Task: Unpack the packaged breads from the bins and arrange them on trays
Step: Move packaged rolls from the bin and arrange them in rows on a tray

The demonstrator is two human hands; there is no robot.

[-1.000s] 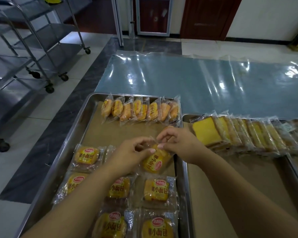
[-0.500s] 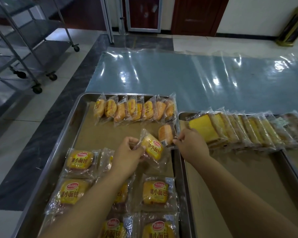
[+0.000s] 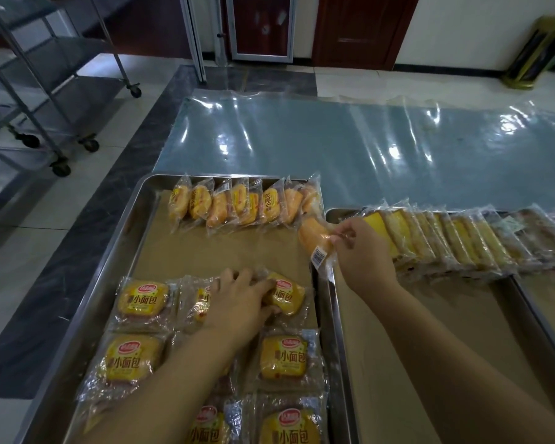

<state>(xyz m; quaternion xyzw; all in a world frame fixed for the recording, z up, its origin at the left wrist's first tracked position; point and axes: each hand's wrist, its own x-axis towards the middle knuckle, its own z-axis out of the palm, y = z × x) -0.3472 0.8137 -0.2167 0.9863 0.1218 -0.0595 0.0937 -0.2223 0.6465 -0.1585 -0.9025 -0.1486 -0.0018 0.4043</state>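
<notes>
- Head view: two steel trays lie rim to rim, the left tray (image 3: 122,232) and the right tray (image 3: 430,347), both lined with brown paper
- Left tray, far edge: we count eight upright bread packs (image 3: 237,203) standing in one row; their print is too small to read
- Left tray, near part: we count seven flat packs in view; the fronts we can see read 小面包 under a red oval logo that we cannot make out; the forearm hides part of the middle column
- Left hand (image 3: 237,302): fingers curled over the tilted pack (image 3: 285,296) at the far right of that group, low over the paper
- Right hand (image 3: 362,251): thumb and fingers pinch the wrapper of one oval bread pack (image 3: 314,238), held over the seam between the trays; its white barcode label (image 3: 318,257) has unreadable digits
- Right tray: one overlapping row of sliced cake packs (image 3: 446,238); the far end blurs, so we give no firm count
</notes>
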